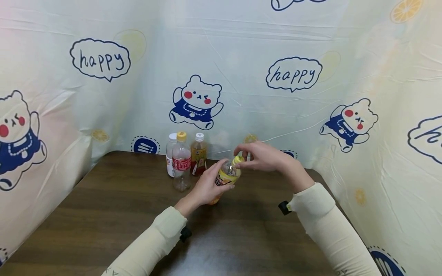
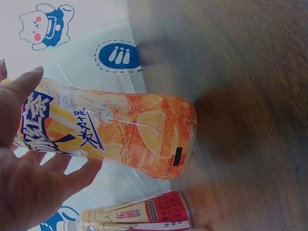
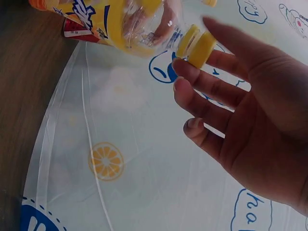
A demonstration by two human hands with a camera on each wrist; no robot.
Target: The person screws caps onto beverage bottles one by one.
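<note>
My left hand (image 1: pixel 207 186) grips a clear bottle of iced tea (image 2: pixel 144 130) round its upper label. The bottle has a yellow label and an orange lower part printed with lemon slices, and it leans to the right in the head view, its base close over the table. At its neck, the fingers and thumb of my right hand (image 1: pixel 260 155) are around the yellow cap (image 3: pixel 201 49). A narrow pale gap shows between the cap and a yellow ring (image 3: pixel 187 41) on the neck.
Left of the held bottle stand a yellow-capped bottle with a red label (image 1: pixel 182 164), a white-capped bottle (image 1: pixel 170 155) partly behind it, and a gold-and-red drink bottle (image 1: pixel 199 153). A printed curtain (image 1: pixel 238 46) hangs behind the brown wooden table (image 1: pixel 86 207).
</note>
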